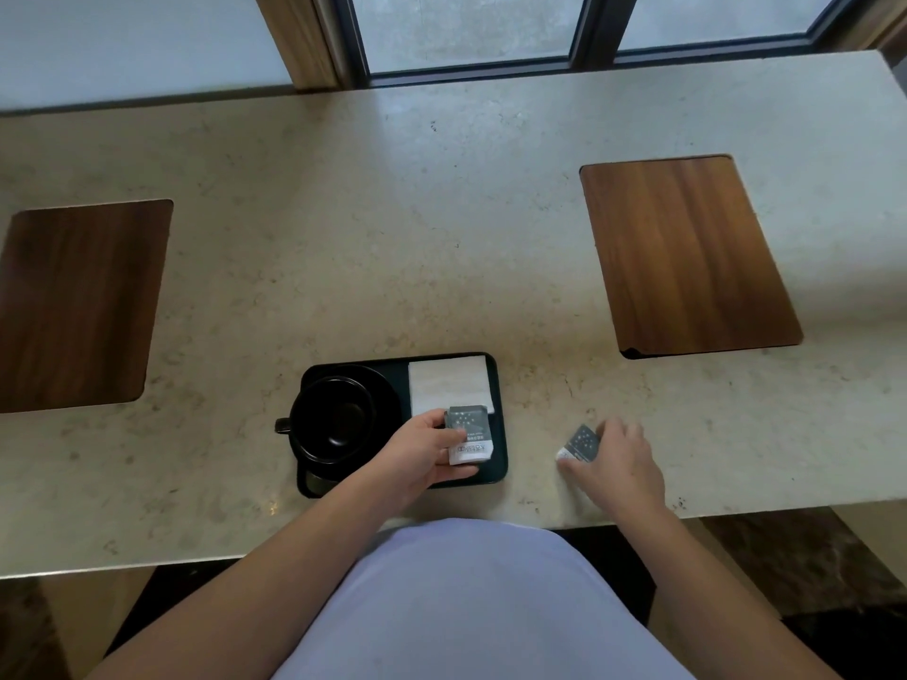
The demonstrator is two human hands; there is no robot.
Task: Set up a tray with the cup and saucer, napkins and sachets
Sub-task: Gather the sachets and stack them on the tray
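Note:
A black tray (pixel 496 385) lies on the stone counter near its front edge. A black cup (pixel 331 419) stands on a black saucer (pixel 387 392) in the tray's left half. White napkins (pixel 449 385) lie in the tray's far right corner. My left hand (pixel 422 454) holds a grey and white sachet (pixel 468 434) over the tray's near right part, just in front of the napkins. To the right of the tray, my right hand (pixel 621 461) grips a second sachet (pixel 579 444) at the counter surface.
The stone counter (pixel 392 238) has a wooden inset panel at the left (pixel 73 306) and another at the right (pixel 687 252). A window frame (pixel 589 51) runs behind the counter. The counter's front edge is close to my body.

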